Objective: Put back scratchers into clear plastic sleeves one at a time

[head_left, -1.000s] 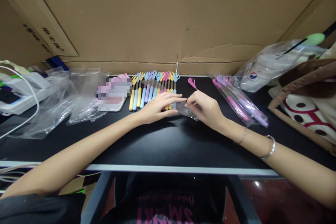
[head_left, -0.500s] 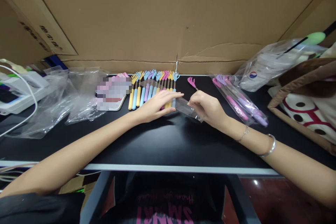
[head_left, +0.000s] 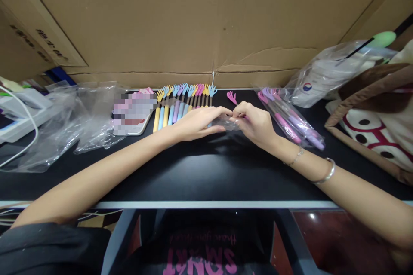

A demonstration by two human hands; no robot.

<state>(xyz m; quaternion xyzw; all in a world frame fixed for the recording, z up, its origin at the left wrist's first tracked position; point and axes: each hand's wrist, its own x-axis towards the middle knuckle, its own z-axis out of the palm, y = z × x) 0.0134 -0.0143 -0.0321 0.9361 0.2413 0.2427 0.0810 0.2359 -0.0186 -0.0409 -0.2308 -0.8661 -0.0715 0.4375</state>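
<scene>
My left hand (head_left: 198, 122) and my right hand (head_left: 254, 123) meet at the middle of the black table (head_left: 200, 172), both pinching a small clear plastic bag (head_left: 227, 123). A pink hand-shaped back scratcher (head_left: 231, 96) pokes out just beyond my right fingers; its handle is hidden by the hand. Behind my left hand lies a row of several scratchers (head_left: 180, 103) with yellow, blue and purple handles.
A clear bag of pink and purple scratchers (head_left: 290, 118) lies to the right. Loose clear bags (head_left: 67, 124) and a blurred flat item (head_left: 134, 109) lie left. Cardboard boxes (head_left: 206, 21) wall the back. A brown and white bag (head_left: 371, 120) stands at far right.
My two hands have come together over the small clear bag, the right hand shifting left and slightly back. The view tilted a little.
</scene>
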